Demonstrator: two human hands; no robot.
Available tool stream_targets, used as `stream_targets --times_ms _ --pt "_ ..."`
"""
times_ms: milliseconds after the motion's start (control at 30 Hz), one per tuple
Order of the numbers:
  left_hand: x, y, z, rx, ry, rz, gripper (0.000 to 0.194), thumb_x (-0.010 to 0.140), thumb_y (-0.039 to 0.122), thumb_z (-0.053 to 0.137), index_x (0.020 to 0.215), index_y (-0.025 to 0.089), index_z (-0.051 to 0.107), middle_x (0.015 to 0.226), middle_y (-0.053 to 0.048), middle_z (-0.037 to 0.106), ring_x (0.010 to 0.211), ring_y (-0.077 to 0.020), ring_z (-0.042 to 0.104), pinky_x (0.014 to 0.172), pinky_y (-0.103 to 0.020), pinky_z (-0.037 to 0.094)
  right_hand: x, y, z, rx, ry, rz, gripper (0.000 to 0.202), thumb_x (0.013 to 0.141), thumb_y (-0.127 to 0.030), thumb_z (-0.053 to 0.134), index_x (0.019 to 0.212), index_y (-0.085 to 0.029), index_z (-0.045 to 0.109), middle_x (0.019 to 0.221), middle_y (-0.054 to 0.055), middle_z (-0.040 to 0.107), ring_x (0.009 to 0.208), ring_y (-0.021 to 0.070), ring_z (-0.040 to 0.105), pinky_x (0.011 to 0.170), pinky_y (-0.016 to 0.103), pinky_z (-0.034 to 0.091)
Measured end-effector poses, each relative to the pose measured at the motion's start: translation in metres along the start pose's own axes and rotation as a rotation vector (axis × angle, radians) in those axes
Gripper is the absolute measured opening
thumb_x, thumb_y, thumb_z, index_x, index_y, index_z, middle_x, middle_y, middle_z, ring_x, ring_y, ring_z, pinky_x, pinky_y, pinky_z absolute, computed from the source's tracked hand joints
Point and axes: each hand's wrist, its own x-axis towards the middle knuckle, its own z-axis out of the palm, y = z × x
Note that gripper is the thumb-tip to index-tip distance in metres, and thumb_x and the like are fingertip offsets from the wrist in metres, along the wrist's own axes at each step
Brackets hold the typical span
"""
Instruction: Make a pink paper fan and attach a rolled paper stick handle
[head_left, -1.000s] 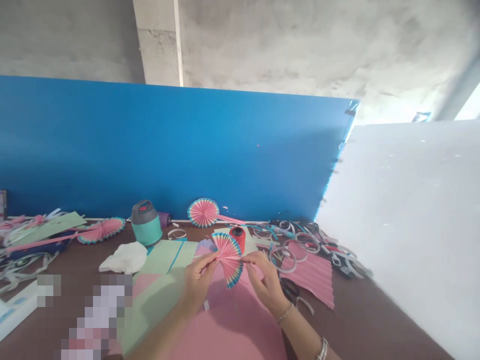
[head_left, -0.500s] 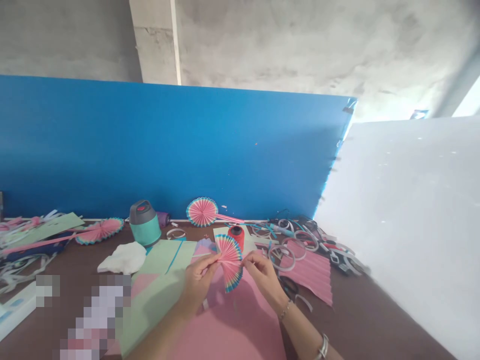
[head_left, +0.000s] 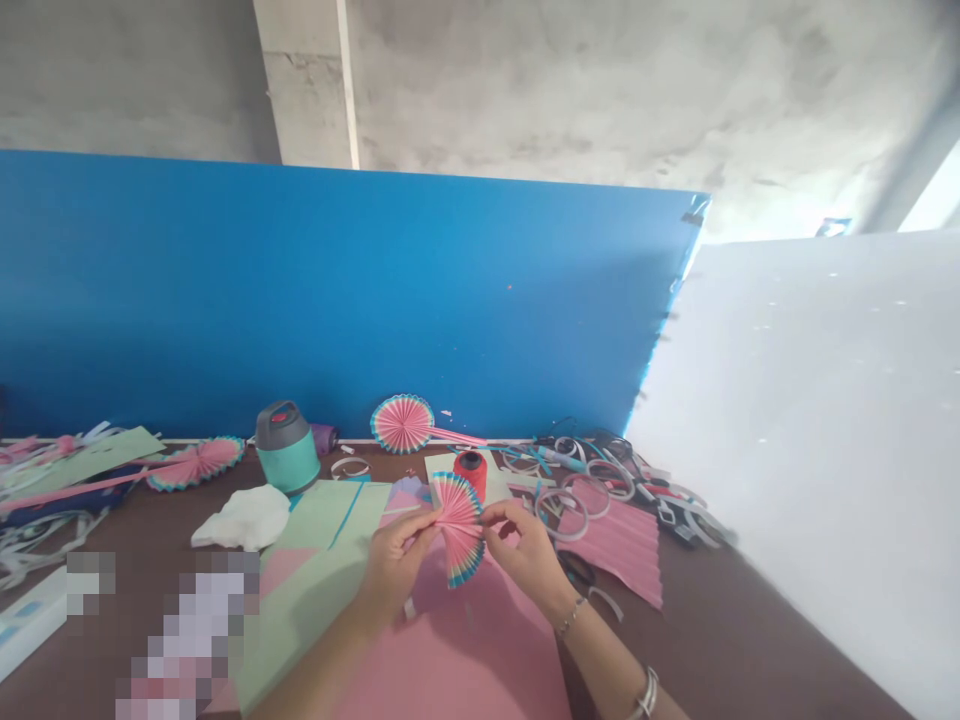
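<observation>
You're at a craft workspace: pleated fans (head_left: 459, 512) and coloured paper (head_left: 465, 665) at your table (head_left: 720, 630), bare concrete (head_left: 562, 90) behind the far blue partition (head_left: 337, 290).

A thin bracelet (head_left: 572, 615) and shiny silvery bangles (head_left: 647, 692) encircle the right forearm (head_left: 606, 652).

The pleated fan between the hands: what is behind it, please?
Behind the upper part of the fan, a red spool with a dark top shows, with a pale sheet to both sides. The fan hides the spool's lower left; what else it covers cannot be seen.
</observation>
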Motion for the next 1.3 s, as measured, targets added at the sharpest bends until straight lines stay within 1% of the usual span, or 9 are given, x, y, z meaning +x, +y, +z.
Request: stream_targets --times_ms 100,267,367,467,633,767,967,1133,1300 --pt "0.001 -0.002 0.000 -0.022 -0.017 -0.021 0.022 0.077 0.027 0.061 0.093 0.022 0.074 0.096 -0.005 0.074 0.091 -0.0214 0.067 0.084 -0.030 0.051 0.000 0.001 -0.001 -0.049 -0.014 -0.054 0.015 0.072 -0.016 0.054 0.083 -0.019 0.064 0.081 0.004 0.068 0.070 0.0155 0.062 0.061 0.025 0.046" --pt "0.002 0.000 -0.001 -0.064 -0.083 -0.056 0.021 0.076 0.028 0.061 0.090 0.021 0.075 0.093 -0.005 0.074 0.090 -0.0219 0.067 0.083 -0.030 0.052 0.000 0.005 -0.003 -0.159 -0.012 -0.177 0.011 0.077 -0.017 0.054 0.080 -0.020 0.064 0.077 0.004 0.067 0.070 0.0166 0.062 0.062 0.027 0.047" --pt "0.002 0.002 -0.001 -0.084 -0.111 -0.074 0.022 0.074 0.028 0.061 0.090 0.021 0.075 0.093 -0.005 0.074 0.090 -0.0221 0.067 0.083 -0.031 0.052 0.000 0.005 -0.004 -0.231 0.015 -0.257 0.012 0.082 -0.020 0.052 0.078 -0.021 0.064 0.087 0.007 0.065 0.082 0.0187 0.062 0.072 0.030 0.048" --pt "0.001 0.006 0.001 -0.126 -0.139 -0.160 0.025 0.073 0.029 0.062 0.092 0.020 0.074 0.092 -0.006 0.075 0.086 -0.0223 0.068 0.080 -0.031 0.054 -0.001 0.003 -0.005 -0.315 0.034 -0.288 0.017 0.086 -0.020 0.046 0.079 -0.020 0.061 0.099 0.009 0.063 0.092 0.0204 0.060 0.078 0.031 0.047" --pt "-0.002 0.013 0.006 -0.309 -0.180 -0.281 0.034 0.070 0.033 0.066 0.099 0.016 0.071 0.092 -0.009 0.074 0.083 -0.0226 0.068 0.077 -0.033 0.054 -0.002 0.000 -0.004 -0.369 0.038 -0.312 0.013 0.083 -0.014 0.044 0.080 -0.020 0.054 0.088 0.007 0.063 0.085 0.0201 0.060 0.072 0.030 0.047" --pt "-0.004 0.013 0.010 -0.384 -0.170 -0.325 0.034 0.067 0.032 0.070 0.096 0.015 0.071 0.092 -0.010 0.074 0.088 -0.0235 0.067 0.082 -0.034 0.052 -0.002 -0.001 -0.004 -0.361 0.056 -0.293 0.011 0.077 -0.012 0.045 0.078 -0.020 0.053 0.087 0.007 0.063 0.080 0.0188 0.060 0.069 0.028 0.046" --pt "-0.002 0.006 0.012 -0.354 -0.121 -0.323 0.035 0.066 0.032 0.071 0.097 0.016 0.072 0.094 -0.010 0.074 0.089 -0.0241 0.068 0.085 -0.035 0.052 -0.003 -0.002 -0.002 -0.388 0.084 -0.289 0.012 0.075 -0.012 0.046 0.075 -0.021 0.054 0.084 0.006 0.064 0.075 0.0181 0.062 0.063 0.026 0.046" --pt "0.001 0.005 0.011 -0.308 -0.027 -0.333 0.034 0.066 0.033 0.069 0.095 0.016 0.072 0.099 -0.009 0.073 0.094 -0.0249 0.067 0.088 -0.036 0.051 -0.004 -0.002 -0.001 -0.414 0.053 -0.298 0.014 0.075 -0.011 0.047 0.075 -0.021 0.056 0.097 0.009 0.066 0.088 0.0216 0.064 0.070 0.029 0.049" --pt "0.002 0.008 0.010 -0.318 0.017 -0.362 0.036 0.067 0.036 0.069 0.096 0.015 0.072 0.099 -0.010 0.073 0.095 -0.0253 0.066 0.087 -0.035 0.052 -0.004 -0.002 0.000 -0.408 0.025 -0.381 0.017 0.077 -0.010 0.046 0.076 -0.021 0.059 0.095 0.010 0.068 0.100 0.0234 0.062 0.075 0.030 0.050"
